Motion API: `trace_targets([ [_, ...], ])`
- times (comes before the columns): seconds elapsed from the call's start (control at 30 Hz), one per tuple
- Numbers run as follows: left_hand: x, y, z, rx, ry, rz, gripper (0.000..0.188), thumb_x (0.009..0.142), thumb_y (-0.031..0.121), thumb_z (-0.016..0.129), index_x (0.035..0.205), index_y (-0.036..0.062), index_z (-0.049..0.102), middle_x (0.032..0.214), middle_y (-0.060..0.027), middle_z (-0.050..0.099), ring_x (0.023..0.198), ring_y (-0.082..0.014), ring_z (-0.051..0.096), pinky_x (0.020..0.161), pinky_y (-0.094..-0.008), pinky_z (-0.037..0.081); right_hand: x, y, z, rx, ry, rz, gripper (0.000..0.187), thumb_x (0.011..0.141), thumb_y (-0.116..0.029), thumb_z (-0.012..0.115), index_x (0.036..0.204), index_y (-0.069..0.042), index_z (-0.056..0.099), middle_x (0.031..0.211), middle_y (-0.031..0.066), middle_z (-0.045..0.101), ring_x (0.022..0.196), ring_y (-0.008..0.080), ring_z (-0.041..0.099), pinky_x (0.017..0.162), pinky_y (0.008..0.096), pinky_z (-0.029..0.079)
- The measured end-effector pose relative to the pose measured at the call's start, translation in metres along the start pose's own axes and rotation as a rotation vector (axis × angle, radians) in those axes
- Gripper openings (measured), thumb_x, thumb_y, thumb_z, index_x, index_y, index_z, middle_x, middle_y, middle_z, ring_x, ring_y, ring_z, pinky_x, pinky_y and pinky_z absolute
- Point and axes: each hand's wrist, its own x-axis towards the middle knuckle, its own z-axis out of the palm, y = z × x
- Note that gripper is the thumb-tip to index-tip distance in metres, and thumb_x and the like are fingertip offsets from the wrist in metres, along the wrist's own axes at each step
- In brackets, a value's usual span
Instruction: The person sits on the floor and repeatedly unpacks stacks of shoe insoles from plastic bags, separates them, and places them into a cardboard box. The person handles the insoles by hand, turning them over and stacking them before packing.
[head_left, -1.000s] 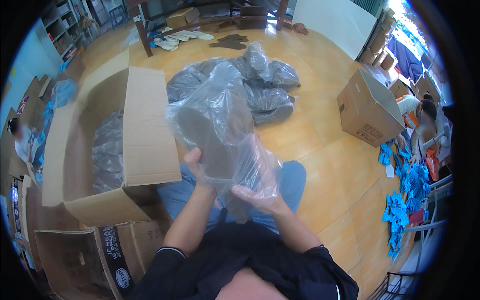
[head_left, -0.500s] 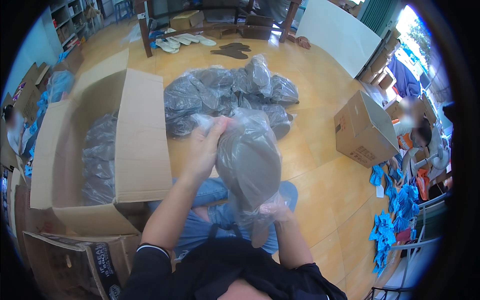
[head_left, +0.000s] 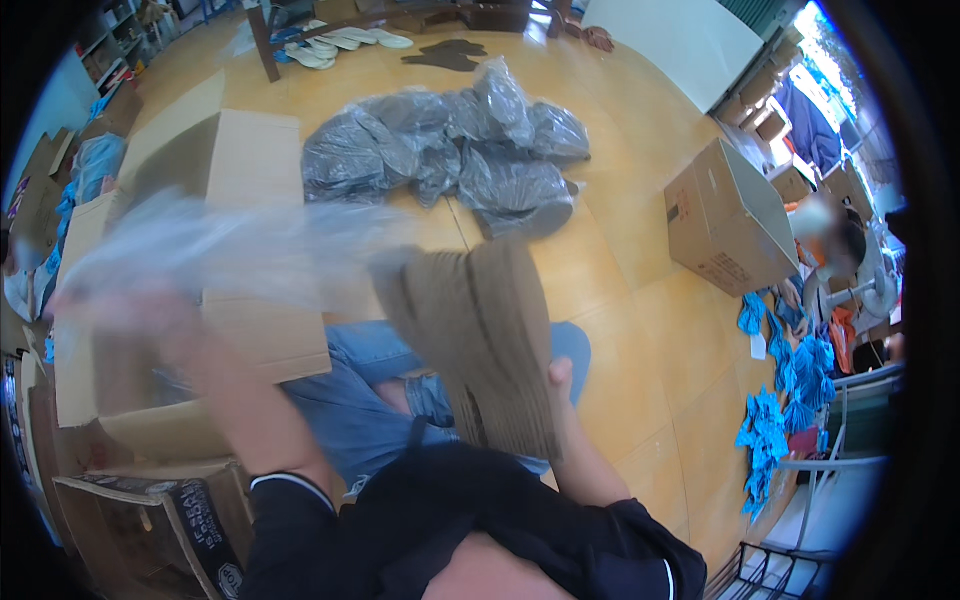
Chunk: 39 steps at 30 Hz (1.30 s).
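A thick stack of brown, sole-shaped pieces (head_left: 475,345) stands tilted in front of me, its layered edges showing. My right hand (head_left: 568,390) is closed on its right side, most of the fingers hidden behind it. To the left, a clear plastic bag (head_left: 270,250) stretches out, smeared by motion, with one end near the stack's top. My left hand (head_left: 150,315), also blurred, grips the bag's other end above the open cardboard box (head_left: 255,165). Beyond the stack, several grey-looking bagged bundles (head_left: 380,150) lie heaped on the floor.
Another cardboard box (head_left: 715,225) stands at the right, near a person and blue pieces (head_left: 765,440) strewn along the floor. A dark-taped carton (head_left: 140,530) sits at my lower left. Pale shoes (head_left: 340,40) and flat brown soles (head_left: 445,55) lie at the back.
The stack was inside the plastic bag and is now bare in my right hand. My left hand has swung left with the bag. The view has shifted slightly.
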Motion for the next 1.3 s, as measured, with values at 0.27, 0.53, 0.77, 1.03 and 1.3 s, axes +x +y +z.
trace_targets([
  [0.27, -0.148, 0.048, -0.112, 1.332, -0.528, 0.391, 0.021, 0.090, 0.021, 0.062, 0.089, 0.0009, 0.064, 0.084, -0.0104, 0.063, 0.078, -0.0236, 0.060, 0.074, -0.0335, 0.047, 0.036, -0.023, -0.031, 0.104, -0.073, -0.285, 0.108, 0.072, -0.076, 0.060, 0.144, 0.001, 0.033, 0.130, 0.0238, 0.047, 0.105, 0.0296, 0.055, 0.086, 0.0440, 0.050],
  [0.53, -0.298, 0.036, -0.316, 1.594, -0.004, -0.513, 0.033, 0.100, 0.021, 0.048, 0.115, -0.0062, 0.058, 0.113, -0.0238, 0.061, 0.103, -0.0335, 0.059, 0.090, -0.0382, 0.045, 0.044, -0.030, -0.011, 0.303, -0.291, -0.280, 0.101, 0.078, -0.071, 0.058, 0.145, 0.001, 0.033, 0.137, 0.0255, 0.045, 0.119, 0.0390, 0.051, 0.100, 0.0512, 0.045],
  [0.77, -0.293, 0.006, -0.377, 0.548, 0.481, -1.249, 0.053, 0.101, 0.036, 0.038, 0.140, -0.0007, 0.041, 0.136, -0.0152, 0.050, 0.124, -0.0313, 0.048, 0.106, -0.0387, 0.036, 0.042, -0.027, -0.009, 0.362, -0.271, -0.311, 0.091, 0.079, -0.062, 0.063, 0.141, 0.001, 0.039, 0.135, 0.0235, 0.048, 0.117, 0.0387, 0.053, 0.097, 0.0508, 0.048],
  [1.03, -0.282, 0.039, -0.284, 1.065, 0.598, -0.963, 0.057, 0.101, 0.038, 0.041, 0.144, 0.0012, 0.036, 0.146, -0.0189, 0.039, 0.134, -0.0326, 0.039, 0.111, -0.0411, 0.031, 0.038, -0.039, -0.019, 0.421, -0.303, -0.370, 0.071, 0.082, -0.047, 0.066, 0.132, 0.001, 0.052, 0.125, 0.0215, 0.058, 0.111, 0.0338, 0.060, 0.094, 0.0479, 0.052],
  [1.3, -0.241, -0.025, -0.090, 0.761, -0.360, -0.453, 0.079, 0.089, 0.030, 0.067, 0.148, -0.0007, 0.025, 0.150, -0.0204, 0.031, 0.140, -0.0335, 0.029, 0.115, -0.0468, 0.024, 0.042, -0.042, 0.002, 0.058, 0.008, -0.290, 0.074, 0.077, -0.046, 0.066, 0.135, -0.003, 0.049, 0.119, 0.0188, 0.061, 0.104, 0.0286, 0.063, 0.089, 0.0419, 0.054],
])
